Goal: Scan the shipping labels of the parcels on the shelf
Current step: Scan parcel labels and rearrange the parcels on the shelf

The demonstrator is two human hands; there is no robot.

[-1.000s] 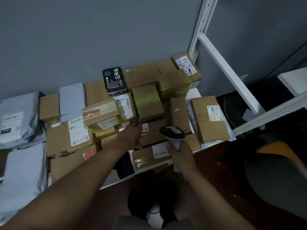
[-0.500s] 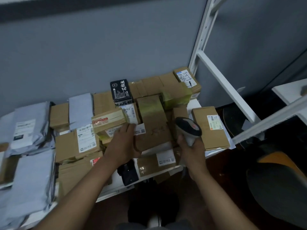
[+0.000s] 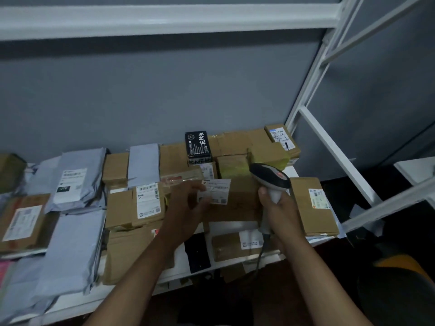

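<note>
Far left on the white shelf [image 3: 131, 295] lie grey poly mailers [image 3: 73, 182], one with its white label facing up, and a brown carton [image 3: 22, 222] with a label of its own; none of these seems to be in play yet. Moving right, a cardboard box with a barcode label [image 3: 148, 200] sits just beside the left hand [image 3: 186, 208]. That hand now grips the left end of a cardboard parcel [image 3: 235, 201], fingers curled round its edge and over part of its white shipping label [image 3: 216, 191], and holds the parcel tipped up so the label faces the camera. A second ago the same hand was only reaching down among the boxes, and half a second ago it was drawing this parcel out of the pile; the label has since come up and turned more squarely outward. That likely means this parcel is presented and ready for a read. Behind it stands the black printed box [image 3: 199, 145], upright among stacked brown cartons. To the right, the right hand [image 3: 280, 208] is wrapped round the handle of the scanner [image 3: 269, 178], whose head has risen from low by the shelf edge to the parcel's right end, close to the label. Whether the trigger is pressed cannot be told. Further right lies a flat labelled box [image 3: 313, 208], untouched, by the white shelf frame [image 3: 334, 151].
</note>
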